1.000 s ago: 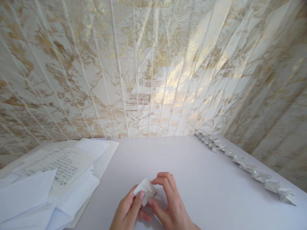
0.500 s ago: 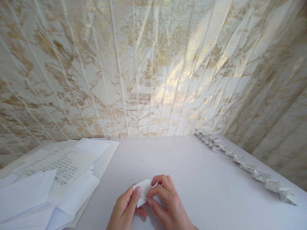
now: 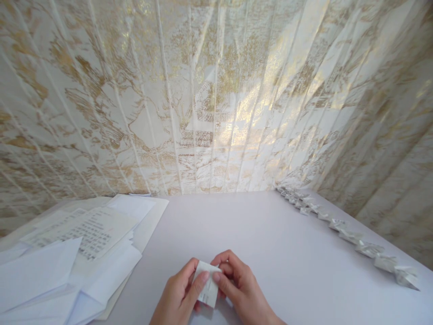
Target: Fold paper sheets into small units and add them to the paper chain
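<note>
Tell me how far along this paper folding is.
Looks done: a row of folded paper pieces along the right side of the table. In hand: one small folded paper, held between the left hand and right hand. Left: that piece is not in the row; whether it needs more folds, or the loose papers at left will be used, I can't tell.

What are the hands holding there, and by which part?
A small folded paper: the left hand grips its left side, the right hand its upper right corner, both thumbs on top.
</note>
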### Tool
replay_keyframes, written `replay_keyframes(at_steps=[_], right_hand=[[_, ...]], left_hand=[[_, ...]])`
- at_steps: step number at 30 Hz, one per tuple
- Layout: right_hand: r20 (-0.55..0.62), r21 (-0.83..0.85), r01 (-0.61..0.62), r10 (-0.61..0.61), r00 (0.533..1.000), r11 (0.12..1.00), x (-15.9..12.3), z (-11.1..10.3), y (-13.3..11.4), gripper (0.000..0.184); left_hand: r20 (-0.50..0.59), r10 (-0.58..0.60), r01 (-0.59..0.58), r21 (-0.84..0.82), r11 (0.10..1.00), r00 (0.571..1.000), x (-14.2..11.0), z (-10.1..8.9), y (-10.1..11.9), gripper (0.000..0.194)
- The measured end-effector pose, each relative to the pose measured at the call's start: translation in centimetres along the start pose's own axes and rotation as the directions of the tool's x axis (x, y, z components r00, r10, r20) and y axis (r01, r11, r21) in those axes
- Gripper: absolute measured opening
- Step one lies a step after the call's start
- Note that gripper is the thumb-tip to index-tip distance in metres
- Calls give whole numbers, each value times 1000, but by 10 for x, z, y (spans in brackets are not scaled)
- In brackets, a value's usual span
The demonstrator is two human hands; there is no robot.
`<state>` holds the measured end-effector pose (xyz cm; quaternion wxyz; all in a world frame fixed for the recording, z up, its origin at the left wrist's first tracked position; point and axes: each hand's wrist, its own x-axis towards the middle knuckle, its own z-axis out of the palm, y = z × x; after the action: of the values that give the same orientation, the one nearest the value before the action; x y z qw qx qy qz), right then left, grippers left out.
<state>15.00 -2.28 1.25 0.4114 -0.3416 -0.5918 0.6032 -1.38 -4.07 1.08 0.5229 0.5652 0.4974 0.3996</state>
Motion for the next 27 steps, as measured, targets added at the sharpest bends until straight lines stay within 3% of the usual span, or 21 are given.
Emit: replay_keyframes(at_steps=[4, 8, 14, 17, 21, 23, 27], right_hand=[[-22, -118, -14, 11, 1000, 993, -1, 0, -3, 39], [-79, -313, -17, -8, 997, 950, -2, -2, -5, 29], [-123, -571, -4, -80, 989, 821, -2, -11, -12, 18], [-95, -671, 17, -109, 990, 741, -2, -17, -15, 20], [-87, -798, 2, -119, 989, 602, -3, -19, -10, 24], [-74, -847, 22, -159, 985, 531, -3, -18, -5, 24], [-38, -860, 110, -276, 960, 499, -7, -19, 1, 24]], left_hand=[[-63, -7, 9, 29, 1000, 998, 0, -2, 6, 47], [-95, 32, -20, 122, 992, 995, -1, -1, 12, 45], [32, 85, -90, 216, 972, 996, 2, -3, 12, 31], [17, 121, -120, 317, 941, 992, 4, -9, 6, 30], [13, 339, -293, 537, 791, 941, 1, -13, -1, 23], [130, 438, -419, 617, 666, 889, -2, -12, -3, 25], [324, 438, -527, 683, 505, 839, -7, -6, -7, 28]])
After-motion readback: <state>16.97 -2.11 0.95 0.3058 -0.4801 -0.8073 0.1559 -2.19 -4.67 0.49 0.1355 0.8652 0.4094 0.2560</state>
